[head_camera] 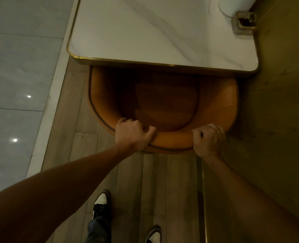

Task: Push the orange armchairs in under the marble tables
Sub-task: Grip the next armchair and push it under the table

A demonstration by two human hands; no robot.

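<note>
An orange armchair (162, 102) with a curved padded back stands directly below me, its front part hidden beneath the white marble table (145, 32), which has a gold rim. My left hand (133, 133) is clamped over the left part of the chair's back rim. On the right part of the same rim, my right hand (208, 139) is wrapped with fingers curled over the top.
A wall panel (277, 120) runs close along the chair's right side. A small square holder (243, 23) sits at the table's far right corner. Grey glossy tiles (13, 85) lie to the left of the wood floor (162, 181). My shoes (101, 202) are near the bottom.
</note>
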